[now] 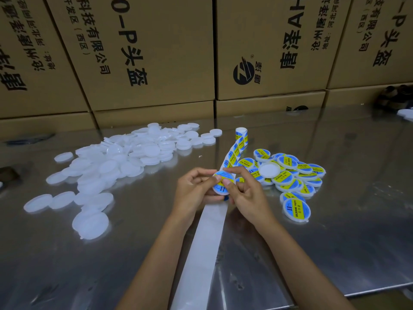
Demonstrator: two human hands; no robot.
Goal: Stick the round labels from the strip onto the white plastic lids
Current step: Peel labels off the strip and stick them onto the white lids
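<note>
Both hands meet above the middle of the shiny metal table (335,242), and between them they hold one white lid (220,190) that carries a blue and yellow round label (224,178). The left hand (192,191) has its fingers curled around the lid from the left side and from below. The right hand (245,193) holds it from the right, and its thumb (230,183) presses on the face of the label. The label strip (233,153) runs from the hands toward the far edge of the table and ends there in a small standing roll (241,136). The empty white backing (201,253) goes from under the hands to the near edge, between the two forearms. On the left half of the table lies a wide heap of plain white lids (125,157), loosely spread, with some single ones closer to the near edge. Just to the right of the hands is a smaller heap of labelled lids (292,173); one of them lies with its white side up (269,170). Behind the far edge stands a wall of brown cardboard boxes (156,52) with black print.
</note>
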